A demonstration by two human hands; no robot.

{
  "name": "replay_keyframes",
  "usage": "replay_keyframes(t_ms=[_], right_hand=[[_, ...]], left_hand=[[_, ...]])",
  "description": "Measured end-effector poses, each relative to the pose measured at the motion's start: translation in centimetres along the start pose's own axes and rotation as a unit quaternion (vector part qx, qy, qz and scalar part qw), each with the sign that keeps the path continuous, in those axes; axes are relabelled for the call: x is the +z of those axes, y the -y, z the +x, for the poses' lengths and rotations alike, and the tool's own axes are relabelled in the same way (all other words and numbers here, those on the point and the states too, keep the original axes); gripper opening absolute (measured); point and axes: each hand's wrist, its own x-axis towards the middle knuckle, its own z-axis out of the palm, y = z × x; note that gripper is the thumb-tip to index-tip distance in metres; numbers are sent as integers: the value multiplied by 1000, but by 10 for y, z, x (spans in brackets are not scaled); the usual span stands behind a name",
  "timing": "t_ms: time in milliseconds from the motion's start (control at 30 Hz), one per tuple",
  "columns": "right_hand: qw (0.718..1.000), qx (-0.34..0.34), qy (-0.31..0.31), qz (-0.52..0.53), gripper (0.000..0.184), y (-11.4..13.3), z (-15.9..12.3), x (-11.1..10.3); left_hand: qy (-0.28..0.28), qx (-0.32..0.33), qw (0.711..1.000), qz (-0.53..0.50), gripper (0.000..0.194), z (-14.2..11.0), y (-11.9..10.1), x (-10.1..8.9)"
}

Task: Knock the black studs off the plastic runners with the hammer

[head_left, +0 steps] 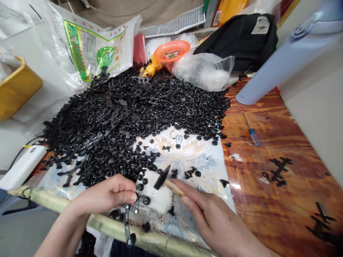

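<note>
Watching remotely, I see the left hand [115, 192] pinching the linkage [127, 218] at the pad's [161, 200] edge, seemingly to steady it; the right hand [210, 210] grips the hammer [162, 177] near its head, likely for control.

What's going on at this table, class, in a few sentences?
Someone's left hand pinches a jointed black linkage near the front edge of the table, while their right hand grips a hammer. Its dark head is over or on a white patch; which is unclear. A pile of small black parts spreads beyond, and a screwdriver lies to the right.
</note>
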Motion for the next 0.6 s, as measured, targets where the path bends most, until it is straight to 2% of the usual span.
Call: replay_keyframes(t_ms=[433, 600], right_hand=[[999, -24, -35, -26, 47, 2, -1, 0], [997, -63, -22, -36, 45, 9, -9, -3]], left_hand=[[-14, -16, 999, 39, 43, 0, -3, 2], [-17, -31, 998, 53, 41, 2, -6, 1]])
